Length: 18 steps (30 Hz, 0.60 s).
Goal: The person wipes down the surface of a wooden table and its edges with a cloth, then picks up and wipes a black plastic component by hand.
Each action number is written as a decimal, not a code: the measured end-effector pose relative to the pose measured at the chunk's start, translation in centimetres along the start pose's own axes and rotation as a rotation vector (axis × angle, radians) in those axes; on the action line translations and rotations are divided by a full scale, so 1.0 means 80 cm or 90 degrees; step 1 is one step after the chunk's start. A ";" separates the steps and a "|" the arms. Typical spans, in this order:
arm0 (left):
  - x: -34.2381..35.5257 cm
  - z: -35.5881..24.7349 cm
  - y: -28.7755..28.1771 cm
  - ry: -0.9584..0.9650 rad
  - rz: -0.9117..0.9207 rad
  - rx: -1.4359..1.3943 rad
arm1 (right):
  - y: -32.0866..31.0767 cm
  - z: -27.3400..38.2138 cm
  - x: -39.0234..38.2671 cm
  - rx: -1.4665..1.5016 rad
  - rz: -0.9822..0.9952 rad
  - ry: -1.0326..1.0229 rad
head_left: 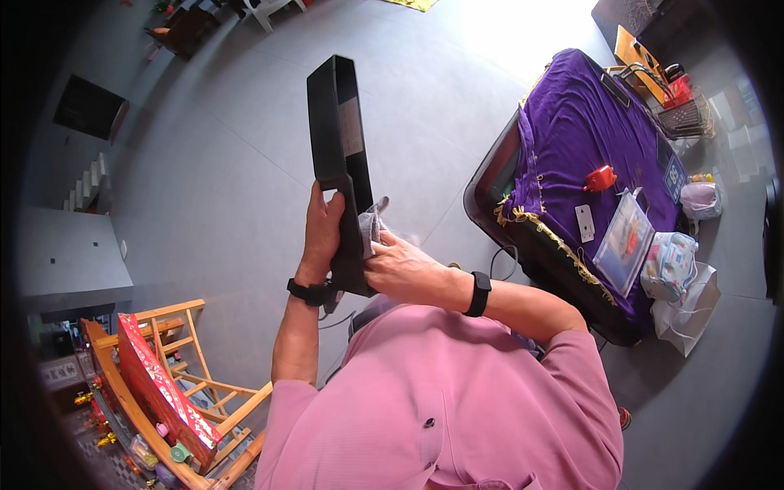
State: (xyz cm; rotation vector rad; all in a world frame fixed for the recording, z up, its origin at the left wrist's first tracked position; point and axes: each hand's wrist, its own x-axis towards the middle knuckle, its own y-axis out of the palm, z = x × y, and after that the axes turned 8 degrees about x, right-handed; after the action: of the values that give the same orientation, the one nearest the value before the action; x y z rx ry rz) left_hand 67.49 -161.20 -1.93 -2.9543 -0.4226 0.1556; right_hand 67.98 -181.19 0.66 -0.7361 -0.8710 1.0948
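A long black box-like piece, hollow along one side with a pale label inside, is held up in front of my chest at a slight tilt. My left hand is closed round its lower left edge, the thumb on the near side. On the other side, my right hand presses a crumpled grey cloth against the lower part of the piece. Some of its fingers are hidden behind the cloth. Dark bands circle both wrists.
To the right stands a table with a purple cloth, bearing a red object, a clear document pouch and bags. Wooden furniture with a red patterned panel is at lower left. Grey tiled floor lies beyond my hands.
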 end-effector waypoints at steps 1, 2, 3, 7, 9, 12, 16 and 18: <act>0.000 -0.004 -0.001 -0.007 0.004 0.021 | 0.001 0.001 -0.001 0.030 0.002 -0.006; -0.001 -0.011 -0.003 -0.013 0.007 0.042 | -0.001 0.002 -0.003 0.076 0.053 0.005; -0.003 -0.017 -0.004 -0.020 0.012 0.065 | 0.004 0.002 -0.006 0.104 0.016 -0.003; -0.003 -0.022 0.009 0.009 -0.039 -0.025 | -0.011 0.005 -0.015 0.218 -0.034 -0.011; -0.002 -0.025 0.015 0.027 -0.070 -0.075 | -0.038 -0.005 -0.021 0.277 -0.042 -0.028; 0.005 -0.017 0.003 0.039 -0.122 0.036 | -0.088 -0.011 -0.044 0.347 -0.021 -0.007; 0.018 0.000 -0.040 0.043 -0.127 0.020 | -0.128 -0.011 -0.085 0.498 -0.171 0.241; 0.015 0.004 -0.041 0.019 -0.097 -0.065 | -0.123 -0.001 -0.078 0.583 -0.437 0.321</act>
State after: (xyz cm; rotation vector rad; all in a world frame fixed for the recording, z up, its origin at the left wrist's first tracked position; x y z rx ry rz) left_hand 67.71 -157.72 -1.83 -3.0029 -0.6673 0.0746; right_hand 71.01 -190.05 7.58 0.0878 -0.0945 0.5319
